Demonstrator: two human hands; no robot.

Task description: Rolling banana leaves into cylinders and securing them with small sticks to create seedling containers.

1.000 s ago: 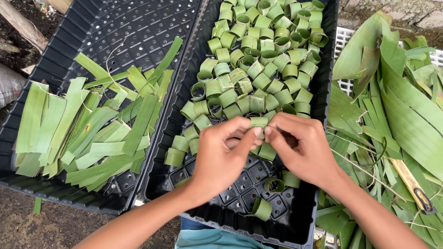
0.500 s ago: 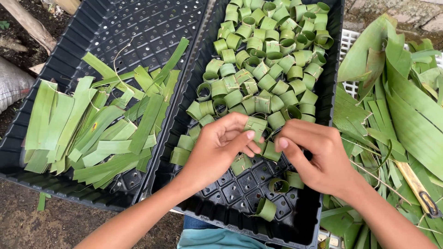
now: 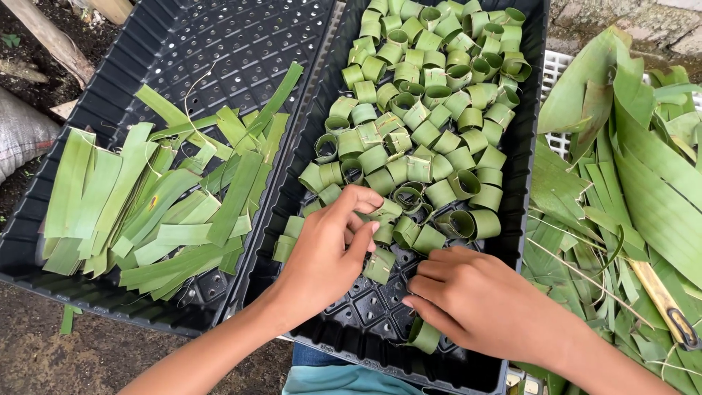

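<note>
Left hand (image 3: 329,252) over black cell tray (image 3: 365,311), fingers pinching rolled leaf ring (image 3: 382,232) at edge of ring pile. Right hand (image 3: 475,300) curled loosely beside, empty as far as visible. Step: seating ring into cell. Next needs firm, upright press.

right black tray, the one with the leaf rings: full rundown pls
The right tray is black moulded plastic, long, with raised walls and a gridded floor of small cells. It lies flat beside a second black tray, rims touching. Rolled green leaf rings crowd its far and middle parts; the near end shows bare cells. The left hand fingers a ring there; the right hand rests over the near floor.
</note>
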